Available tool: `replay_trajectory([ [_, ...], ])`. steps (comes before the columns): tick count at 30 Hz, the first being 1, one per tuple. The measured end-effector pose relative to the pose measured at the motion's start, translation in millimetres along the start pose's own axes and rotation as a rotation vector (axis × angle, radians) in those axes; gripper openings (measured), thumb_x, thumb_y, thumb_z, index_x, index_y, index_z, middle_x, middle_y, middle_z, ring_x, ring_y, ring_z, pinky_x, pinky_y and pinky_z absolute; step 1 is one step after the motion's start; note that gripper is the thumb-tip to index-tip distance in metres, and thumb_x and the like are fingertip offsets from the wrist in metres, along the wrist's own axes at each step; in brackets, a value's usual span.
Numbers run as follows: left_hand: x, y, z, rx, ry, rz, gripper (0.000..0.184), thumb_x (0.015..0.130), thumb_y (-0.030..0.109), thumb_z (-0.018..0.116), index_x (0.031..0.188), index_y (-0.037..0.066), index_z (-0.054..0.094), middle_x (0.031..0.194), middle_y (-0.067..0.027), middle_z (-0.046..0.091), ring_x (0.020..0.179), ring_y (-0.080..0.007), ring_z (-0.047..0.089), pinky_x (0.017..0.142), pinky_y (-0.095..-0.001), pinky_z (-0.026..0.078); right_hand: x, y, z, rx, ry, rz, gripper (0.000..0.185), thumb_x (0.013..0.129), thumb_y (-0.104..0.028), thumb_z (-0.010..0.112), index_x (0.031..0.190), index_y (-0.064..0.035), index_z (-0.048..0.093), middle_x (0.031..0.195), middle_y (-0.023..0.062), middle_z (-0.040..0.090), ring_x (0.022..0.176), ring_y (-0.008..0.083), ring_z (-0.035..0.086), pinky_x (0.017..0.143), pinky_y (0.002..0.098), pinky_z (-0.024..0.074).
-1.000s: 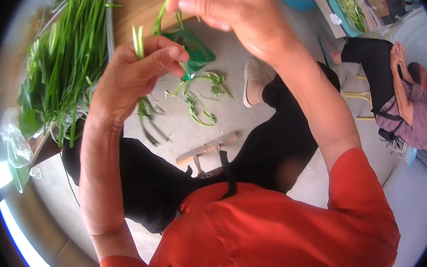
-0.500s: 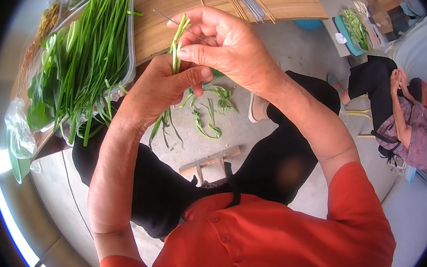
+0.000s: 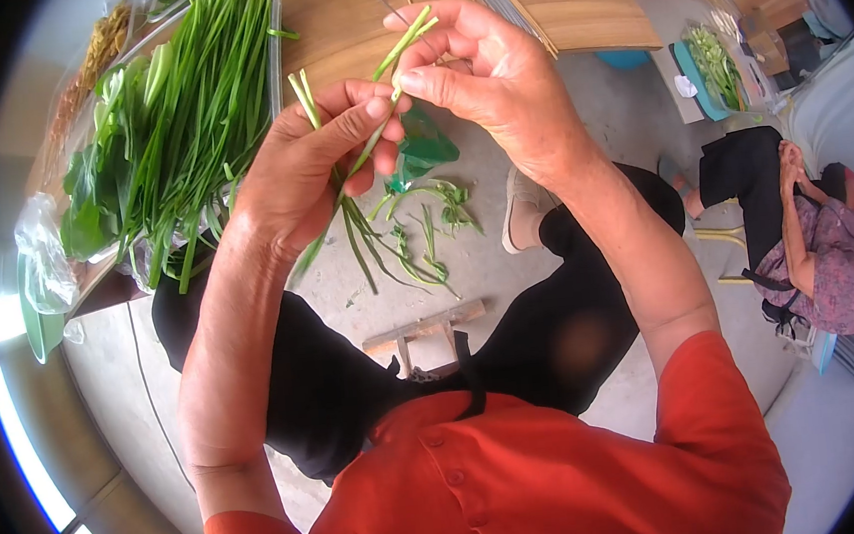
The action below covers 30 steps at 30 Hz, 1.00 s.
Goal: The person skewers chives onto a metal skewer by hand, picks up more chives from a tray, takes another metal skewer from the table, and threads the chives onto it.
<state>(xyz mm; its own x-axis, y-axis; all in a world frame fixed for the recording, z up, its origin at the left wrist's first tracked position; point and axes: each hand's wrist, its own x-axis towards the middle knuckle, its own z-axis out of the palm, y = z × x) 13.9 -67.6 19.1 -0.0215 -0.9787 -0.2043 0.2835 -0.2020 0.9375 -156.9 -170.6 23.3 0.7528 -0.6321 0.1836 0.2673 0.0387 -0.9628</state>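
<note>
My left hand (image 3: 304, 171) is closed around a few garlic chives (image 3: 360, 240), whose leaves hang below the fist. Two pale stem ends (image 3: 304, 94) poke up beside its thumb. With thumb and fingers pinched, my right hand (image 3: 498, 81) grips other chive stems (image 3: 404, 50) that cross over from the left hand. A thin metal skewer (image 3: 384, 3) also passes through the right hand, its tip pointing up and left; its other end is hidden by the fingers. To the left, a big pile of garlic chives (image 3: 200, 124) lies in a clear tray.
On the wooden table (image 3: 578, 14) lie bamboo and metal skewers (image 3: 501, 0). Broad leafy greens (image 3: 87, 213) lie beside the chive pile. Trimmed scraps (image 3: 424, 232) and a green plastic bag (image 3: 423, 147) are on the floor. A person (image 3: 832, 245) sits at right near a teal tray (image 3: 699, 85).
My hands have moved slightly right and apart. The chives, bunched upright before, now split: some stems stand in the left hand while others slant up into the right hand.
</note>
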Motion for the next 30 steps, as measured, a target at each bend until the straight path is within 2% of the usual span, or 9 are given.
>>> replay_trajectory([
  [3, -0.2, 3.8, -0.2, -0.080, 0.026, 0.003, 0.023, 0.097, 0.021, 0.056, 0.102, -0.001, 0.061, 0.087, -0.0040, 0.061, 0.067, -0.0063, 0.052, 0.048, -0.0173, 0.034, 2.5, 0.7, -1.1, -0.081, 0.000, -0.072, 0.031, 0.091, -0.006, 0.060, 0.121, -0.0004, 0.052, 0.095, 0.0063, 0.061, 0.083, 0.0100, 0.062, 0.073, 0.0232, 0.0491],
  [5, 0.8, 3.8, -4.6, -0.193, 0.139, 0.083, 0.020, 0.093, 0.020, 0.064, 0.102, 0.001, 0.064, 0.081, -0.0016, 0.060, 0.063, -0.0057, 0.048, 0.048, -0.0166, 0.031, 0.2, -7.6, 0.8, -0.165, 0.056, -0.032, 0.026, 0.093, -0.008, 0.057, 0.118, -0.0014, 0.054, 0.091, 0.0036, 0.062, 0.078, 0.0079, 0.061, 0.070, 0.0225, 0.0486],
  [8, -0.4, 12.4, -11.7, -0.161, 0.186, 0.161, 0.020, 0.092, 0.018, 0.064, 0.102, 0.000, 0.064, 0.082, -0.0014, 0.060, 0.064, -0.0056, 0.049, 0.048, -0.0174, 0.031, -2.3, -9.0, -3.1, -0.305, -0.008, 0.019, 0.019, 0.095, -0.008, 0.054, 0.114, -0.0020, 0.057, 0.084, 0.0010, 0.063, 0.075, 0.0066, 0.060, 0.066, 0.0225, 0.0484],
  [9, -1.3, 14.3, -11.8, -0.176, 0.212, 0.177, 0.021, 0.092, 0.018, 0.064, 0.102, -0.001, 0.063, 0.083, -0.0012, 0.059, 0.066, -0.0055, 0.048, 0.049, -0.0175, 0.031, -3.6, -5.9, 2.5, -0.326, 0.028, -0.034, 0.015, 0.096, -0.006, 0.052, 0.107, -0.0008, 0.060, 0.076, 0.0002, 0.063, 0.072, 0.0061, 0.059, 0.063, 0.0224, 0.0477],
  [13, -2.1, 14.9, -14.2, -0.146, 0.217, 0.210, 0.020, 0.096, 0.015, 0.057, 0.108, 0.000, 0.060, 0.088, -0.0005, 0.055, 0.070, -0.0052, 0.045, 0.050, -0.0162, 0.030, -8.4, -7.0, 12.0, -0.376, 0.009, -0.062, 0.013, 0.095, -0.003, 0.052, 0.103, 0.0024, 0.060, 0.076, 0.0031, 0.063, 0.072, 0.0070, 0.061, 0.063, 0.0227, 0.0481],
  [22, -1.7, 13.4, -16.3, -0.148, 0.192, 0.233, 0.021, 0.094, 0.016, 0.059, 0.108, 0.000, 0.061, 0.087, -0.0007, 0.056, 0.071, -0.0060, 0.046, 0.054, -0.0177, 0.032, -6.6, -4.0, 9.9, -0.424, 0.007, -0.078, 0.014, 0.094, -0.003, 0.052, 0.104, 0.0031, 0.060, 0.075, 0.0039, 0.063, 0.070, 0.0069, 0.060, 0.061, 0.0227, 0.0473],
  [24, -1.4, 14.6, -13.6, -0.186, 0.217, 0.231, 0.018, 0.091, 0.015, 0.066, 0.103, 0.002, 0.064, 0.079, 0.0005, 0.057, 0.069, -0.0054, 0.048, 0.055, -0.0186, 0.034, -5.7, 3.8, 9.7, -0.413, 0.009, -0.112, 0.014, 0.094, -0.003, 0.052, 0.105, 0.0031, 0.060, 0.074, 0.0039, 0.063, 0.069, 0.0067, 0.060, 0.061, 0.0227, 0.0471],
  [30, -1.8, 14.9, -12.8, -0.186, 0.213, 0.230, 0.018, 0.091, 0.015, 0.066, 0.103, 0.002, 0.064, 0.080, 0.0007, 0.058, 0.070, -0.0054, 0.049, 0.056, -0.0187, 0.034, -5.1, 6.4, 7.9, -0.436, 0.008, -0.163, 0.014, 0.094, -0.002, 0.053, 0.104, 0.0029, 0.060, 0.074, 0.0042, 0.064, 0.068, 0.0062, 0.059, 0.060, 0.0229, 0.0465],
])
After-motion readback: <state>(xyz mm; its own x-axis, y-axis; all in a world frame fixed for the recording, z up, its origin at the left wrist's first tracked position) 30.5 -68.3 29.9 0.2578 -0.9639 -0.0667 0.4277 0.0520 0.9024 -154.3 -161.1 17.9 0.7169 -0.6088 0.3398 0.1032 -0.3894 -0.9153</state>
